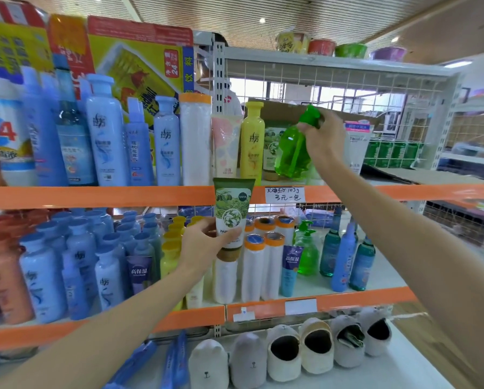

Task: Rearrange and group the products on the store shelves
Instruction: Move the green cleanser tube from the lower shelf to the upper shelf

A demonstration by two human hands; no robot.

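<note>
Mid-sort, the right hand (323, 136) grips a green pump bottle (292, 147) while the left hand (204, 245) holds an olive tube (232, 209), each probably needing a matching group.

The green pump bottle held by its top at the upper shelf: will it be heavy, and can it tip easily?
The green pump bottle looks nearly full, so probably heavy for its size. The right hand holds only its pump head; it hangs tilted and may swing.

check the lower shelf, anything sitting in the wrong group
Yes: one green pump bottle stands alone between white orange-capped bottles and blue-teal bottles. A purple tube sits among the blue bottles at left.
</note>
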